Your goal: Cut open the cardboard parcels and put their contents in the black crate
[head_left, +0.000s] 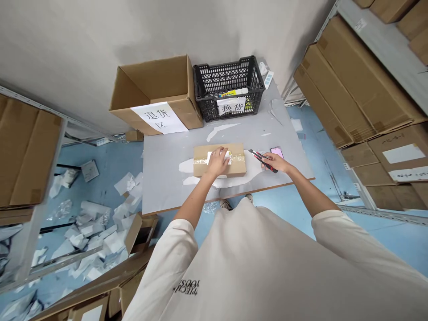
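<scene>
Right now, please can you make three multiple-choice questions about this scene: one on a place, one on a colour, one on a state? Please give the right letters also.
1. Where is the left hand?
A. On the floor
B. On the parcel
C. On the shelf

2. What colour is the basket?
A. Blue
B. Yellow
C. Black

3. What state is the carton beside the basket in?
A. Open
B. Taped shut
C. Flattened

1: B, the hand lies on the parcel's top.
2: C, its mesh walls show black.
3: A, its top stands open and the inside shows.
</scene>
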Demonstrator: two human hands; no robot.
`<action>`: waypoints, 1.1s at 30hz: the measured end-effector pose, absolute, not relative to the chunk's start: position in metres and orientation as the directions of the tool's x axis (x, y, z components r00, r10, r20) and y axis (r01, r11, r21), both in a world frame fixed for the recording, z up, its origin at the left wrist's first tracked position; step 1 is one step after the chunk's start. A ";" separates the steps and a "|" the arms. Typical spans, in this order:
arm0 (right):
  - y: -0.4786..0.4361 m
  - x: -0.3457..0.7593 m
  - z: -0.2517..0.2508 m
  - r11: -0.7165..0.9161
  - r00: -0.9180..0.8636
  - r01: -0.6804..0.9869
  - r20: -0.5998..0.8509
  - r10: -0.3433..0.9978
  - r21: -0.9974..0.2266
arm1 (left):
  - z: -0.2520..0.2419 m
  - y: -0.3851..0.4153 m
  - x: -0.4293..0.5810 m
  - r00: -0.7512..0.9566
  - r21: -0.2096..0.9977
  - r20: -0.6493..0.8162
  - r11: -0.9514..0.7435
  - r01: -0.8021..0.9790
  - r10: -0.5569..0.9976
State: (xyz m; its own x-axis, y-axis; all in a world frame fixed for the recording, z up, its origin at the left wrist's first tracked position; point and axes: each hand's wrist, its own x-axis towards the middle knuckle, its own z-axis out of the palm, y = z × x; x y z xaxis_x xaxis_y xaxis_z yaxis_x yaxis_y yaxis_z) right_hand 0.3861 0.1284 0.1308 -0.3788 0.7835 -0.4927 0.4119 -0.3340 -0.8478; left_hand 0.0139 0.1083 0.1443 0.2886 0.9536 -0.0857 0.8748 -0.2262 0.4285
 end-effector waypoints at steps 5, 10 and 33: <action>0.116 0.374 0.145 -0.040 -0.385 0.580 -0.317 0.866 -0.814 | 0.139 0.125 0.011 0.297 0.375 -0.151 -0.224 0.900 0.943; 0.109 0.366 0.146 0.316 -0.495 0.745 -0.169 0.852 -0.588 | 0.126 0.137 0.008 0.258 0.390 -0.237 -0.152 0.908 0.937; 0.106 0.374 0.105 0.420 -0.477 0.759 0.013 0.879 -0.497 | 0.119 0.121 0.015 0.228 0.339 -0.079 -0.188 0.922 0.971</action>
State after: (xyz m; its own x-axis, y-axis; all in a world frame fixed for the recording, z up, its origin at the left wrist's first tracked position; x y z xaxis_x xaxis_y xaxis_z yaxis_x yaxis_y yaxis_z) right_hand 0.3735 0.1061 0.1052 -0.4772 0.8787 0.0134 0.7595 0.4199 -0.4969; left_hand 0.0154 0.1210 0.1187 0.2275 0.9705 -0.0794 0.9216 -0.1883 0.3394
